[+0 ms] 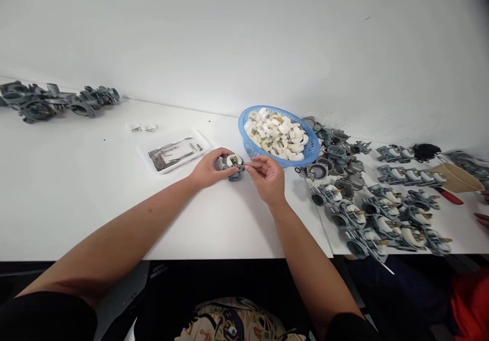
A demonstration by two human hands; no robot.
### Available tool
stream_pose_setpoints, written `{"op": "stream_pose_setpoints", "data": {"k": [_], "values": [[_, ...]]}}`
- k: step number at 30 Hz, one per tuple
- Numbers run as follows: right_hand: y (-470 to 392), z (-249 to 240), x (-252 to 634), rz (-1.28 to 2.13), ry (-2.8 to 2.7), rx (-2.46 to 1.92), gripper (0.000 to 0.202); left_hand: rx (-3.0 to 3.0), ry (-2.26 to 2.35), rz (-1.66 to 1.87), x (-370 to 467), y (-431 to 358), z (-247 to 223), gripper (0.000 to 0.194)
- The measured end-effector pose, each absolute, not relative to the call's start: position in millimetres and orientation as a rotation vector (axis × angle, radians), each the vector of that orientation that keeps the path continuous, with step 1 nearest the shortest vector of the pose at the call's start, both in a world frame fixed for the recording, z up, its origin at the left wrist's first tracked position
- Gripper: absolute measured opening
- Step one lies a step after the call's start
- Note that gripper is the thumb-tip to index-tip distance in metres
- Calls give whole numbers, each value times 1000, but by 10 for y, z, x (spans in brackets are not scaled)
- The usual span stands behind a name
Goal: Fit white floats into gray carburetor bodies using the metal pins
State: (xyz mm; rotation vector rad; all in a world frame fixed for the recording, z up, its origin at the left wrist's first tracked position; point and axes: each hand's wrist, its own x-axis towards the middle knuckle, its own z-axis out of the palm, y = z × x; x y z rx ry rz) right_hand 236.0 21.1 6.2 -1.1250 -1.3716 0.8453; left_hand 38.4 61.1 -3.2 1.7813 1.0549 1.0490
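Observation:
My left hand (208, 169) is closed around a grey metal carburetor (234, 177), held just over the white table. A white float (230, 160) sits in its upward-facing side, with small brass parts inside. At the carburetor's right side, my right hand (269, 179) pinches a thin metal pin (242, 165), its tip against the float area. How far the pin goes in is too small to make out. Behind my left hand lies a white tray (207, 144) of loose metal pins. Past my right hand stands a blue plastic basket (241, 127) heaped with white floats.
Carburetors with floats (353, 213) crowd the table on the right, beside a pile of grey bowl covers (338, 152). More carburetor bodies (82, 104) lie far left. A red-handled tool (450, 195) and another person's hand (482, 218) show at right. A wall (191, 40) rises behind.

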Motion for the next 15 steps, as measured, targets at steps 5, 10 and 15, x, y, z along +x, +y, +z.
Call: {"op": "stream_pose_setpoints", "data": {"k": [5, 10, 15], "values": [[242, 51, 2389, 749, -1447, -1149, 27, 1797, 1077, 1072, 383, 593, -15, 46], [235, 82, 2415, 662, -1565, -1233, 27, 1802, 1091, 1055, 387, 594, -9, 49], [220, 113, 2413, 638, -1610, -1211, 21, 1833, 1083, 1027, 392, 603, -12, 52]]}}
